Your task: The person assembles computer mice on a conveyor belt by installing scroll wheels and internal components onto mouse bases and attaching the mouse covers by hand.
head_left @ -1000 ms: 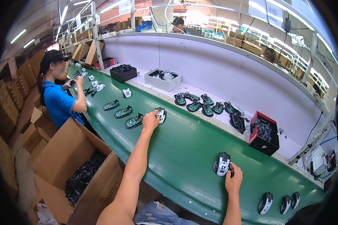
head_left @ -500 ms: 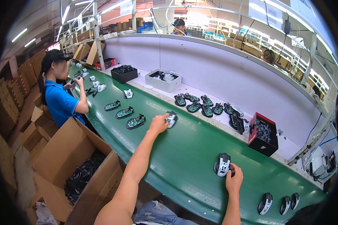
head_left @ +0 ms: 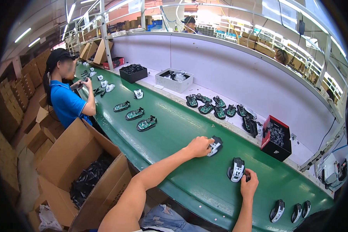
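My left hand [head_left: 200, 147] is closed on a partly assembled computer mouse [head_left: 214, 148] with a white and black shell, over the green bench. To its right, another white and black mouse [head_left: 236, 170] lies on the green surface. Beside that one, my right hand [head_left: 249, 183] has its fingers curled round a small dark part [head_left: 247, 177]; the fingers hide most of it. Three more mice, one of them this nearest mouse [head_left: 277, 211], rest farther right.
Mouse bases with green circuit boards [head_left: 147, 123] lie on the left, and several more [head_left: 219, 112] along the back ledge. A black and red box [head_left: 276, 141] of small parts stands right. A carton [head_left: 116, 176] sits left. A co-worker in blue [head_left: 67, 101] handles parts.
My left hand has moved right along the bench with the mouse, closer to my right hand. My right hand stays by the other mouse. The whole view has shifted slightly.
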`<state>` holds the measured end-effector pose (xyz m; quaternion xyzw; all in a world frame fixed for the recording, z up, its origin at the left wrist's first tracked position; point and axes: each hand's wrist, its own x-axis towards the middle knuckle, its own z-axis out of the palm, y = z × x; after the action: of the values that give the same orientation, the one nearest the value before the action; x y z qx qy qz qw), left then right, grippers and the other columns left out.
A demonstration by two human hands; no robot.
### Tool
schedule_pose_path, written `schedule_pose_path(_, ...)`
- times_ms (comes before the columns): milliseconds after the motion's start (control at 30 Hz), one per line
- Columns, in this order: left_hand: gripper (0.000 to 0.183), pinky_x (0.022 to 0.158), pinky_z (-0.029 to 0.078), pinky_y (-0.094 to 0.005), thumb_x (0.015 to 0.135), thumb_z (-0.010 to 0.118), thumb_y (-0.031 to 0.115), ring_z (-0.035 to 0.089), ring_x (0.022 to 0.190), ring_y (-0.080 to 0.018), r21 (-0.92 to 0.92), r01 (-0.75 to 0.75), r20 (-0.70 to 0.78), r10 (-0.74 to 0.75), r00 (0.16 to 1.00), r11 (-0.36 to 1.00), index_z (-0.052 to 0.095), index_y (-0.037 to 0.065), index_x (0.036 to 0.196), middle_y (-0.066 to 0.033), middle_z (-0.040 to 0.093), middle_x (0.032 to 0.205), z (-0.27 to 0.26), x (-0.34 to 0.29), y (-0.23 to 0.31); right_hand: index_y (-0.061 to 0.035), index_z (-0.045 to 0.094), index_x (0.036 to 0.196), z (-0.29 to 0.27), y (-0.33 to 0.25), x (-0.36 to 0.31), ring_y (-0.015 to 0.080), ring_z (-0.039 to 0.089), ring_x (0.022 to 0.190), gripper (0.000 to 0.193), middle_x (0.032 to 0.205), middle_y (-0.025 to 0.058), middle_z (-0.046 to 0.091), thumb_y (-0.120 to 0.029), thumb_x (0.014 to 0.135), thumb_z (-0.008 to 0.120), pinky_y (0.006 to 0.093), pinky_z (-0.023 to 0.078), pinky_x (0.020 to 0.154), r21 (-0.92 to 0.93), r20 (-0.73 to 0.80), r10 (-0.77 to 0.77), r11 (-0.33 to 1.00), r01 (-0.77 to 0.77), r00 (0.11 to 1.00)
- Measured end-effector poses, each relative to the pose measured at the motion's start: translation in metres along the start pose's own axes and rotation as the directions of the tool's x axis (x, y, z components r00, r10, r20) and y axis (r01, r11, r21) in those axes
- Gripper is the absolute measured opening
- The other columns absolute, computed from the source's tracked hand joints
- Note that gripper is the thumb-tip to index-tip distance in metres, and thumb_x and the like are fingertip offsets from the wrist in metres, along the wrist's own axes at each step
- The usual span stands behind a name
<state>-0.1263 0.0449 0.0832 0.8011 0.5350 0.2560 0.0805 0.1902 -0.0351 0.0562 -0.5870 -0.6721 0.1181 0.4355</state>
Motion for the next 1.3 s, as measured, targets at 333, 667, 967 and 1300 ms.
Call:
schedule_pose_path(333, 0.021, 0.073, 0.058, -0.0431, 0.080, 0.068, 0.021, 0.070, 0.075, -0.0373, -0.244, -0.025, -0.361, -0.067, 0.930, 0.969, 0.075, 0.006, 0.093, -0.0206, 0.071, 0.083, -0.014, 0.015, -0.025, 0.0022, 0.065, 0.104, 0.000, 0.007, 0.002, 0.0206, 0.063, 0.080, 0.024, 0.095, 0.0105, 0.065, 0.005, 0.081, 0.063, 0.0323, 0.051, 0.075, 0.127, -0.068, 0.044, 0.991, -0.035, 0.997)
schedule_pose_path(667, 0.021, 0.082, 0.058, -0.0486, 0.082, 0.063, 0.018, 0.071, 0.095, -0.0386, 0.334, 0.670, -0.393, -0.548, 0.738, 0.663, 0.074, 0.006, 0.096, -0.0216, 0.071, 0.101, -0.105, -0.019, -0.195, 0.0016, 0.066, 0.101, 0.008, 0.016, 0.000, 0.0217, 0.062, 0.079, 0.020, 0.094, 0.0111, 0.065, 0.004, 0.081, 0.062, 0.0333, 0.051, 0.074, 0.145, -0.071, 0.051, 0.989, -0.040, 0.996)
schedule_pose_path(967, 0.022, 0.085, 0.059, -0.0432, 0.086, 0.067, 0.017, 0.070, 0.103, -0.0330, 0.319, 0.879, -0.472, -0.745, 0.472, 0.355, 0.075, 0.008, 0.103, -0.0168, 0.071, 0.111, -0.170, -0.066, -0.237, 0.0017, 0.066, 0.099, 0.002, 0.018, 0.000, 0.0225, 0.063, 0.079, 0.018, 0.092, 0.0113, 0.064, 0.003, 0.082, 0.061, 0.0339, 0.051, 0.074, 0.121, -0.097, 0.066, 0.991, -0.054, 0.993)
schedule_pose_path(1300, 0.022, 0.088, 0.057, -0.0444, 0.086, 0.064, 0.015, 0.070, 0.105, -0.0335, 0.192, 0.956, -0.520, -0.803, 0.292, 0.222, 0.074, 0.008, 0.105, -0.0158, 0.071, 0.113, -0.204, -0.104, -0.291, 0.0020, 0.065, 0.101, -0.001, 0.018, 0.002, 0.0199, 0.063, 0.077, 0.020, 0.093, 0.0101, 0.064, 0.004, 0.081, 0.064, 0.0321, 0.051, 0.071, 0.106, -0.154, 0.088, 0.992, -0.072, 0.984)
